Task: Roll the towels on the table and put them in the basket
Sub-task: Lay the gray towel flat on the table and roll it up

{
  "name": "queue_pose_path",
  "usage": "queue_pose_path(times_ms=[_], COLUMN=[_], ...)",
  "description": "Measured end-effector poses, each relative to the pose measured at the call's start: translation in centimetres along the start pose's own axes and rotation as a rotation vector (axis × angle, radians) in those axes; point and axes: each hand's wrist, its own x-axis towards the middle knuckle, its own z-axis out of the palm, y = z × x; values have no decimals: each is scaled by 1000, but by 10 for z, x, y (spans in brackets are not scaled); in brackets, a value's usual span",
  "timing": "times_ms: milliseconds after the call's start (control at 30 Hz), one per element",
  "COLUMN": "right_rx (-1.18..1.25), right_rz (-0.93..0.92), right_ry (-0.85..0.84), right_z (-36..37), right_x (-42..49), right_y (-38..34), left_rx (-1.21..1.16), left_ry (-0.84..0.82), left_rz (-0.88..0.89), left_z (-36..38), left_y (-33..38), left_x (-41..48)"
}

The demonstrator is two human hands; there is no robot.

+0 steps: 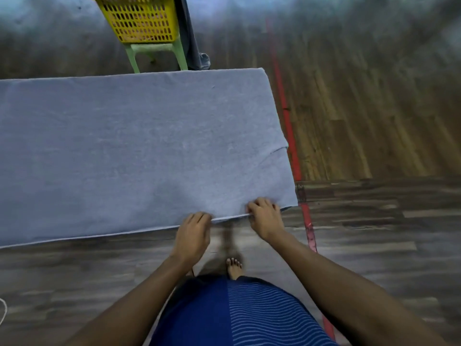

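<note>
Head view shows the blue-grey towel [139,151] spread flat, long side running left to right, with the left hand [193,236] and right hand [265,218] pinching its near edge by its right end, yellow basket [139,21] past its far edge.

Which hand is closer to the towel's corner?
The right hand, gripping the towel by its near edge right beside the corner; the left hand grips the same edge farther along.
</note>
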Motion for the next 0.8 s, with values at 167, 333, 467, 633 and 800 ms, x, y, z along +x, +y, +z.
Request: queue_pose_path(times_ms=[167, 333, 467, 633, 800], right_rx=[51, 177, 234, 306, 417], right_rz=[101, 96, 140, 144, 102], right_ry=[106, 90, 35, 73, 13], right_z=[-15, -15, -12, -19, -35], right_x=[-4, -27, -43, -36, -3], right_y=[61, 81, 85, 71, 20], left_rx=[21, 26, 39, 56, 60], left_ry=[6, -15, -77, -129, -32], left_rz=[-37, -90, -91, -146, -221], left_z=[3, 13, 16, 10, -18], left_y=[4, 11, 11, 2, -28], left_x=[-11, -12, -8, -5, 5])
